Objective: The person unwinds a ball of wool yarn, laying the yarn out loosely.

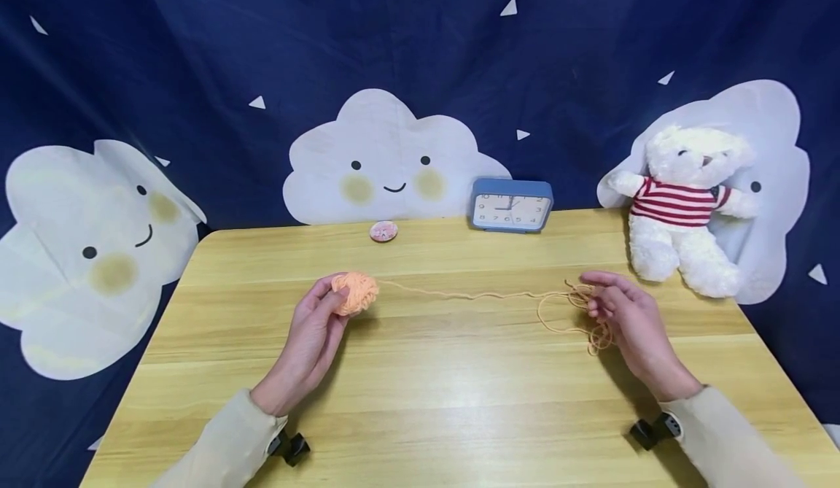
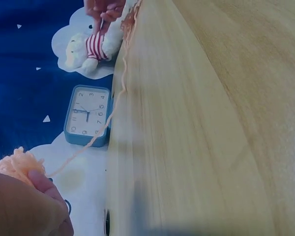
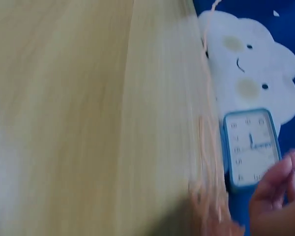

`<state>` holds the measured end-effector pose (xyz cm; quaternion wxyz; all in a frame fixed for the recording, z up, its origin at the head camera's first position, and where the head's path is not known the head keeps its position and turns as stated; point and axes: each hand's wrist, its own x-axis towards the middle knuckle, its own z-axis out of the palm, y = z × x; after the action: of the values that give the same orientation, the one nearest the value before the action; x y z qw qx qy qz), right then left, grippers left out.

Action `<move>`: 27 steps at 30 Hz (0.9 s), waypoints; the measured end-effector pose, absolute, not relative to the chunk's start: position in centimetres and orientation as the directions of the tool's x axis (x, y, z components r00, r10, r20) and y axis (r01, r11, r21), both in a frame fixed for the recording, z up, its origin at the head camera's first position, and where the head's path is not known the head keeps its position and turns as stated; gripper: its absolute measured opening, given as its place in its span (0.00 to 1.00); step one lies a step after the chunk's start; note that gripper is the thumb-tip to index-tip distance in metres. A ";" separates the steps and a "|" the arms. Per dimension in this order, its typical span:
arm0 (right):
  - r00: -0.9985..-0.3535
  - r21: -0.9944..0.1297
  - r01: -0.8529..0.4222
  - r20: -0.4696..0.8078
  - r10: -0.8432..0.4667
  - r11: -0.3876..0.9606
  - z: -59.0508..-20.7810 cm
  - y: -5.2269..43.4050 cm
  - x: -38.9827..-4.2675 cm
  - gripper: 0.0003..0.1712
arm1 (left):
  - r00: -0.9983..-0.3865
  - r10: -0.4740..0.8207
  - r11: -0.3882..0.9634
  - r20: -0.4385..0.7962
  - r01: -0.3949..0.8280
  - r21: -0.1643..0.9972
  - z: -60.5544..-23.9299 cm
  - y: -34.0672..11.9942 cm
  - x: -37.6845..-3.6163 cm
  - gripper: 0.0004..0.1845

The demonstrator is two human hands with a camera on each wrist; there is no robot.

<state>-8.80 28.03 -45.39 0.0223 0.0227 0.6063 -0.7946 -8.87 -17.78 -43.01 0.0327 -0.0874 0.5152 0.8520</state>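
On desk, my left hand grips peach yarn ball; strand runs rightward to my right hand, fingers pinching loose yarn tangle.

A staged home-like set: wooden table, cloud-print backdrop, teddy bear, blue clock.

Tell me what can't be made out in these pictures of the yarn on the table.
- Loose yarn by the right hand: blurred in the right wrist view, so its loops cannot be traced.
- Yarn ball: partly covered by the left hand in the head view.
- Small round thing near the clock: too small to identify in the head view.
- Right hand's grip: fingers hide it in the head view.
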 end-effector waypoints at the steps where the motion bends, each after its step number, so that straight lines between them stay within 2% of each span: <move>1: -0.997 -0.967 0.076 -0.066 -0.050 -0.242 -45.3 27.4 -9.0 0.16 | -0.983 -0.030 -0.472 -0.182 -0.146 0.869 -43.0 -17.8 -8.9 0.13; 7: -0.951 -0.986 0.141 -0.109 -0.288 -0.090 -45.4 23.5 -10.4 0.26 | -0.980 -0.001 -0.463 -0.198 -0.175 0.869 -43.0 -17.6 -8.7 0.15; 11: -0.910 -0.977 0.194 -0.146 -0.388 -0.087 -46.2 20.6 -11.1 0.30 | -0.977 0.017 -0.459 -0.214 -0.198 0.866 -42.9 -17.6 -8.8 0.17; 27: -0.839 -0.964 0.252 -0.177 -0.514 -0.080 -46.4 11.6 -13.2 0.33 | -0.971 0.046 -0.420 -0.235 -0.232 0.877 -42.9 -17.1 -8.8 0.16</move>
<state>-13.19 11.56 -46.35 0.2635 -0.1048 0.6248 -0.7275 -8.84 -17.11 -42.86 0.0829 -0.0878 0.5319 0.8382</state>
